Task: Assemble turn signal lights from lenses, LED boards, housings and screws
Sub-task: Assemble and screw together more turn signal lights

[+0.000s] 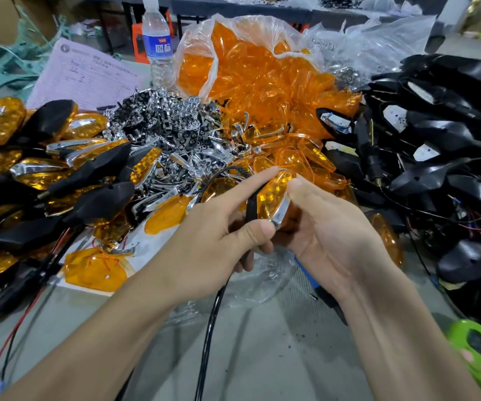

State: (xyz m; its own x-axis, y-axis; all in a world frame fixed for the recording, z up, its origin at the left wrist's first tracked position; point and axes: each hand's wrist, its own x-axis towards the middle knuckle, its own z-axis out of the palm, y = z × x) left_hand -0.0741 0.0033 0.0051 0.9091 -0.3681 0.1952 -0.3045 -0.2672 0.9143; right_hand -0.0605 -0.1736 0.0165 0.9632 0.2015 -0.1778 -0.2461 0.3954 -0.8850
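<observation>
Centre frame, the left hand (219, 227) grips the turn signal light (274, 195). Its index finger lies straight along the upper left edge with the tip on the top end. The thumb presses on the lower end, and the remaining fingers curl underneath. The right hand (328, 235) clamps the same unit from the right, palm toward the camera. Its thumb sits on the upper right edge and its fingers curl behind.

The unit is held above the table (262, 357), between both hands. It has a faceted, glossy amber lens, a chrome trim strip (281, 211) along the lower right edge and a matte black housing (252, 204) on the left side. The long axis stands nearly upright in the frame, with the top tilted slightly right. A black cable (211, 314) runs from below the hands to the bottom edge.

Around the hands, left to right:
- A pile of assembled lights (45, 169) (amber, chrome and black).
- A heap of chrome reflectors (169, 131).
- A clear plastic bag of amber lenses (250, 70).
- A heap of black housings (435, 125) with wires.
</observation>
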